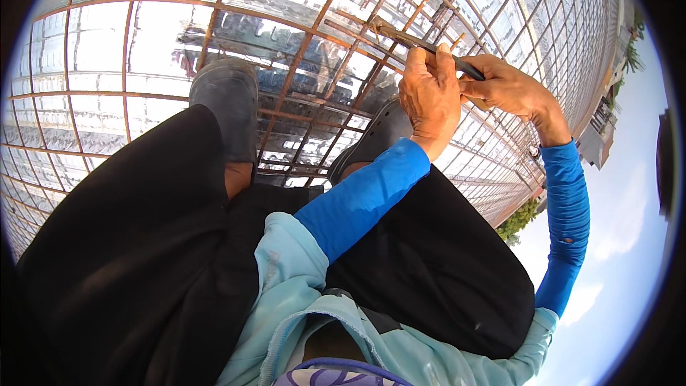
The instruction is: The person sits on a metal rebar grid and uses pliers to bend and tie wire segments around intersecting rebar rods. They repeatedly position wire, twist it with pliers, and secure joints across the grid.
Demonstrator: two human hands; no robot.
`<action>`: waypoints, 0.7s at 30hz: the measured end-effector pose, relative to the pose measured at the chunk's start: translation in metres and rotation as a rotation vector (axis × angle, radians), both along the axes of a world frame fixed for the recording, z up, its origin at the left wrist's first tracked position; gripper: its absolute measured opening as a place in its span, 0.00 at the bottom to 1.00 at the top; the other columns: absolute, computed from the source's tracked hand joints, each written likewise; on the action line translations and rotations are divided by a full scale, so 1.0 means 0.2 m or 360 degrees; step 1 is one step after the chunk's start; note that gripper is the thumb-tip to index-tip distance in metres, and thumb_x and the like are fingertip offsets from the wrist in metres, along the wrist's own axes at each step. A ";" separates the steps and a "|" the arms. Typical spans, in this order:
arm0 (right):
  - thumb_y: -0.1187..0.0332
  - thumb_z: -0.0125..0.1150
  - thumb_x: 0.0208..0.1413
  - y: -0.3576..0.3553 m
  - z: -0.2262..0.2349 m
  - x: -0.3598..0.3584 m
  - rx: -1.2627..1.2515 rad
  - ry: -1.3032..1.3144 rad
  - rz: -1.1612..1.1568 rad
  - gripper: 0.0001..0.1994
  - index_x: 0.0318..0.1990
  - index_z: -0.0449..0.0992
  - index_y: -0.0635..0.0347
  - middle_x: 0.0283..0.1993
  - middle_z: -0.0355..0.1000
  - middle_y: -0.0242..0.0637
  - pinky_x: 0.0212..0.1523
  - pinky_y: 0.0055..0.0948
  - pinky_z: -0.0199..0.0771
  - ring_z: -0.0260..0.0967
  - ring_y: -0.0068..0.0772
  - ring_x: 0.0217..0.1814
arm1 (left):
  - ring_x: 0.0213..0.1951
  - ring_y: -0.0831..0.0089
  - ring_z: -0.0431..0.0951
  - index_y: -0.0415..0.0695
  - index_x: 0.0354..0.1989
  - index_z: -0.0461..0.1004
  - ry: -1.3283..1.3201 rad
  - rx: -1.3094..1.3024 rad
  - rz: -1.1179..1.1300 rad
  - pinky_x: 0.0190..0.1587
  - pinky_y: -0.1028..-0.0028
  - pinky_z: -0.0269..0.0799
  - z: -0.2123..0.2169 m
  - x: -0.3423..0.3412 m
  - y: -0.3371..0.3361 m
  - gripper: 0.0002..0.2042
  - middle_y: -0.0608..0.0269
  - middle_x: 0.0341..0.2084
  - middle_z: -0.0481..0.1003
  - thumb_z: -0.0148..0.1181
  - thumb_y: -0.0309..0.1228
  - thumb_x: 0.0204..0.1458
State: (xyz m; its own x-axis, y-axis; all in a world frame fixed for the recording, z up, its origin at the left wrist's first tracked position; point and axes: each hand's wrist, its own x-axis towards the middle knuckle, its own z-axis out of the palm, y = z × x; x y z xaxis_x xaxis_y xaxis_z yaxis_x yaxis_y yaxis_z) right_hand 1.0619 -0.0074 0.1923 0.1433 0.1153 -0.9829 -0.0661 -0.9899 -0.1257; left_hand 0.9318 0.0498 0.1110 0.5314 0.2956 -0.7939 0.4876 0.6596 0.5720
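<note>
Both my hands meet at a pair of pincers [409,38] with dark handles, right of the middle. Its worn brownish head reaches up and left onto the rusty steel bars. My left hand [432,93] is closed, with thumb and fingers pinched at the handle. My right hand [511,91] wraps round the handle ends, and its palm is hidden. Just below the tool head runs a rusty reinforcing bar [363,43], where several bars cross. Whether any tie wire is in the jaws cannot be made out.
A grid of rusty rebar [128,43] spreads over pale, shiny ribbed sheeting [161,39]. My dark shoes, the left shoe [227,89] and right shoe [382,132], stand on it as I squat. Beyond the far right edge are trees [520,221], a building [597,136] and sky.
</note>
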 end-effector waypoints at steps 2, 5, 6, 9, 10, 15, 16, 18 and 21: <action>0.61 0.65 0.65 -0.04 -0.02 0.00 0.0041 -0.0021 0.0053 0.18 0.51 0.79 0.70 0.34 0.78 0.38 0.35 0.29 0.73 0.75 0.26 0.35 | 0.26 0.63 0.81 0.37 0.35 0.71 -0.0001 -0.0022 0.0043 0.32 0.61 0.77 0.00 0.00 -0.02 0.19 0.53 0.25 0.78 0.57 0.44 0.69; 0.61 0.65 0.65 -0.01 -0.02 0.02 0.0053 -0.0087 0.0230 0.19 0.52 0.79 0.70 0.35 0.79 0.39 0.38 0.30 0.75 0.77 0.28 0.37 | 0.25 0.65 0.80 0.37 0.34 0.70 -0.0042 0.0017 0.0111 0.27 0.63 0.77 -0.04 0.01 -0.04 0.19 0.55 0.24 0.77 0.57 0.43 0.69; 0.61 0.65 0.65 0.01 -0.02 0.03 0.0052 -0.0138 0.0321 0.19 0.53 0.79 0.70 0.35 0.79 0.39 0.38 0.30 0.75 0.77 0.28 0.38 | 0.25 0.65 0.80 0.37 0.34 0.70 -0.0045 -0.0067 0.0162 0.27 0.63 0.76 -0.02 0.02 -0.03 0.19 0.55 0.24 0.76 0.57 0.42 0.69; 0.61 0.64 0.66 0.05 0.00 0.07 0.0097 -0.0014 0.0219 0.20 0.55 0.78 0.71 0.33 0.79 0.39 0.37 0.29 0.78 0.79 0.29 0.35 | 0.27 0.64 0.80 0.37 0.34 0.70 -0.0093 0.0033 0.0188 0.29 0.62 0.76 -0.03 0.03 -0.03 0.19 0.54 0.25 0.76 0.57 0.42 0.69; 0.61 0.64 0.66 0.05 -0.01 0.08 0.0115 0.0012 0.0228 0.20 0.55 0.78 0.72 0.32 0.79 0.39 0.37 0.29 0.78 0.79 0.29 0.35 | 0.28 0.63 0.80 0.36 0.34 0.70 -0.0114 0.0125 0.0178 0.30 0.62 0.76 -0.04 0.02 -0.04 0.19 0.54 0.26 0.76 0.57 0.42 0.69; 0.57 0.63 0.68 -0.02 -0.06 0.15 0.0153 0.0183 -0.0045 0.21 0.54 0.77 0.71 0.28 0.77 0.39 0.22 0.25 0.78 0.76 0.25 0.23 | 0.31 0.61 0.78 0.36 0.36 0.69 -0.0147 -0.0059 0.0250 0.38 0.59 0.74 -0.03 0.05 -0.01 0.18 0.51 0.27 0.75 0.57 0.42 0.70; 0.56 0.63 0.68 -0.04 -0.07 0.17 0.0160 0.0219 -0.0115 0.22 0.54 0.77 0.70 0.27 0.77 0.39 0.20 0.24 0.77 0.75 0.24 0.22 | 0.32 0.60 0.78 0.36 0.37 0.69 -0.0160 0.0010 0.0261 0.38 0.58 0.74 -0.05 0.05 -0.03 0.18 0.51 0.27 0.75 0.56 0.42 0.70; 0.55 0.63 0.68 -0.07 -0.09 0.17 0.0173 0.0275 -0.0237 0.23 0.54 0.76 0.70 0.26 0.76 0.39 0.17 0.24 0.75 0.74 0.24 0.19 | 0.36 0.58 0.78 0.36 0.40 0.68 -0.0002 0.0087 0.0259 0.43 0.57 0.74 -0.07 0.05 -0.03 0.20 0.48 0.30 0.74 0.55 0.45 0.70; 0.55 0.63 0.68 -0.11 -0.11 0.18 0.0157 0.0349 -0.0369 0.24 0.57 0.74 0.71 0.24 0.75 0.38 0.15 0.26 0.75 0.74 0.26 0.18 | 0.40 0.55 0.78 0.35 0.42 0.66 0.0165 0.0048 0.0238 0.48 0.56 0.73 -0.09 0.03 -0.06 0.25 0.45 0.34 0.73 0.52 0.51 0.70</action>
